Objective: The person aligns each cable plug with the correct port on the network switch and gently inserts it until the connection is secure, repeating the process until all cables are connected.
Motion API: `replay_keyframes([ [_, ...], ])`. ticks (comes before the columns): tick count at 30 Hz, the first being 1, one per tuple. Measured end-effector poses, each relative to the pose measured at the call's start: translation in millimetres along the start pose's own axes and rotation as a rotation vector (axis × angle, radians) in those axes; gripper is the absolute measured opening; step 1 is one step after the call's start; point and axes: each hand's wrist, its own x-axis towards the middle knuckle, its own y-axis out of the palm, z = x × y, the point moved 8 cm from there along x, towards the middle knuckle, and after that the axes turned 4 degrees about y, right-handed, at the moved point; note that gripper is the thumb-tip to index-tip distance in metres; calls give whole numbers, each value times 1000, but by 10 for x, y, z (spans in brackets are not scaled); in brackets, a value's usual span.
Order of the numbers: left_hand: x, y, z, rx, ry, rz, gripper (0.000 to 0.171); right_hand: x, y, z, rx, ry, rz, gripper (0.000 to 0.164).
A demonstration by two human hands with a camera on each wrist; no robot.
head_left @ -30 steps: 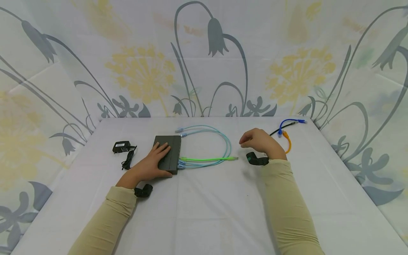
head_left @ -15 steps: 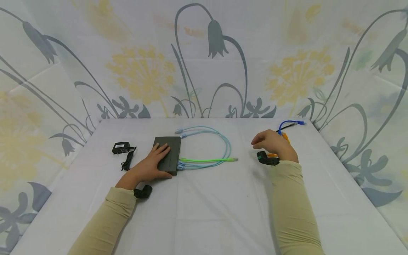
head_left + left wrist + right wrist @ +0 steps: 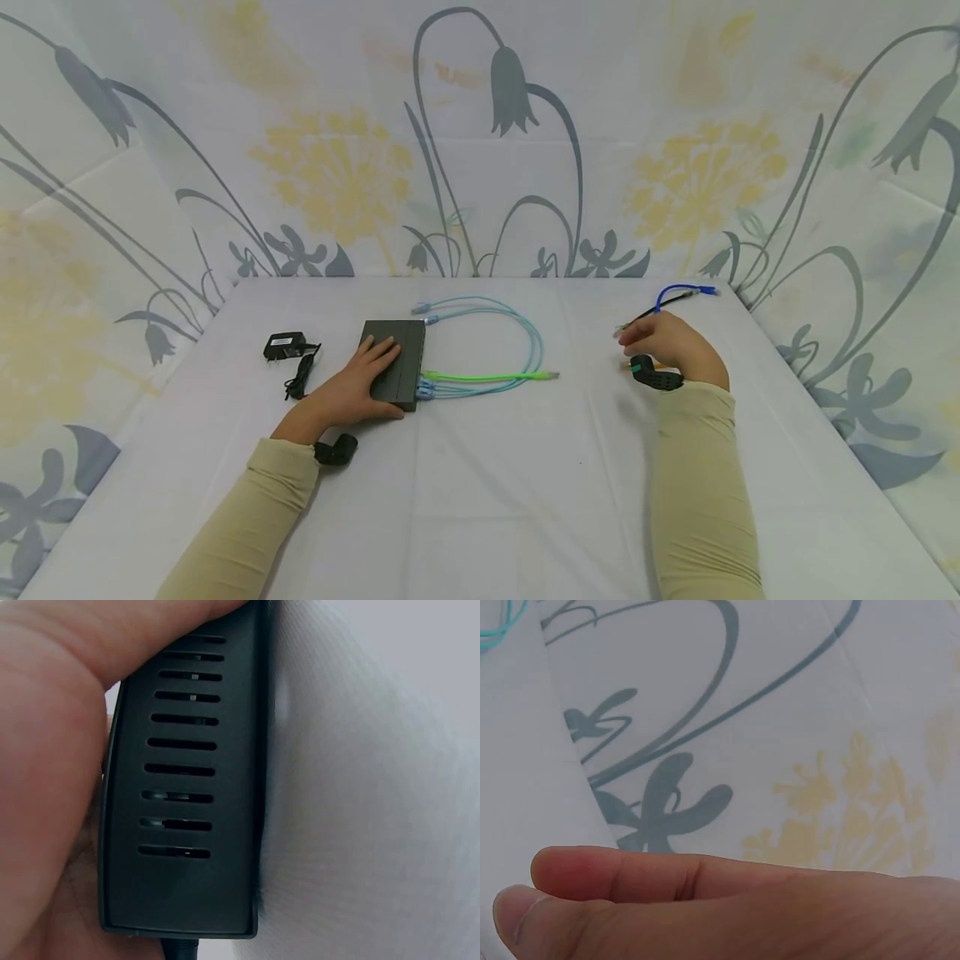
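1. Network switch (image 3: 411, 346) sits flat on the desk (image 3: 480, 517), left of centre. My left hand (image 3: 352, 387) rests on it, fingers spread over the top, thumb along the near edge.
2. My right hand (image 3: 678, 346) is well off to the right, over the short patch cables: fingers loosely bent, thumb and forefinger tips close together. Wrist view shows nothing between them.
3. Switch: I'd judge stiff, fairly light, apt to slide on the cloth if a cable tugs. Best hold is across its long edges, keeping clear of the plugs. Left wrist view shows slots in the side; no need to squeeze there.
4. Orange cable (image 3: 661, 366) is mostly hidden under the right hand; black cable (image 3: 660, 306) and blue cable (image 3: 678, 287) lie just beyond. All should be light and bendy; I'd take them by the plug body, minding the small latch.
5. Green cable (image 3: 491, 377) and light-blue cables (image 3: 536, 337) at the switch's right side look springier in their long loop. Can't tell how fully each plug is seated.
6. Containers: none that I can see. Power adapter (image 3: 285, 346) lies loose, lead bundled.
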Motion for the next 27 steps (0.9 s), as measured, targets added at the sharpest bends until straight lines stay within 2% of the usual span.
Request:
replay_keyframes([
  [7, -4, -1, -2, -5, -3, 1, 107, 5, 25, -76, -43, 5, 35, 27],
  [19, -12, -29, -24, -17, -5, -2, 106, -13, 69, -216, 6, 71, 107, 29],
  [27, -8, 1, -18, -15, -11, 9, 107, -22, 112, -284, 31, 115, 123, 28],
])
